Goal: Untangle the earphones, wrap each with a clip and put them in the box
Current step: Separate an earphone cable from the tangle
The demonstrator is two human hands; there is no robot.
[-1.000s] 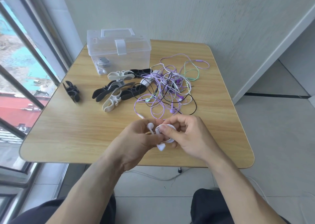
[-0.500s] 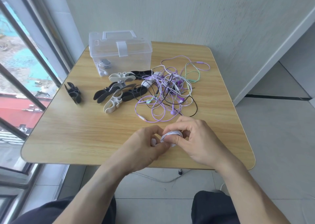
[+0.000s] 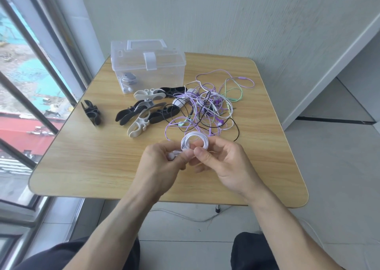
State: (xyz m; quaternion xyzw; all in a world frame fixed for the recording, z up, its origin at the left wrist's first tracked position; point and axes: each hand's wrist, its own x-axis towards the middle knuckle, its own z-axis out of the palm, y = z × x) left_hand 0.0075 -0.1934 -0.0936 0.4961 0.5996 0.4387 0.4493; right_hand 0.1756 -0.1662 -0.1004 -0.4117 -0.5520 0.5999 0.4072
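Note:
A white earphone coil (image 3: 194,140) is held over the table's near middle. My right hand (image 3: 221,163) pinches the coil's lower edge, and my left hand (image 3: 162,163) grips its white earbud ends. Behind the hands lies a tangle of purple, green, black and white earphones (image 3: 207,109). Several black and white clips (image 3: 144,113) lie left of the tangle, with one black clip (image 3: 91,112) apart at the far left. The clear plastic box (image 3: 147,68) stands shut at the back, a clipped earphone inside it.
The wooden table (image 3: 86,167) stands in a corner, with a window along its left side and a wall behind it. A white cable lies on the tiled floor under the near edge.
The white cable went from loose loops with dangling earbuds to a neat round coil. Both hands lifted it slightly farther from me, toward the tangle.

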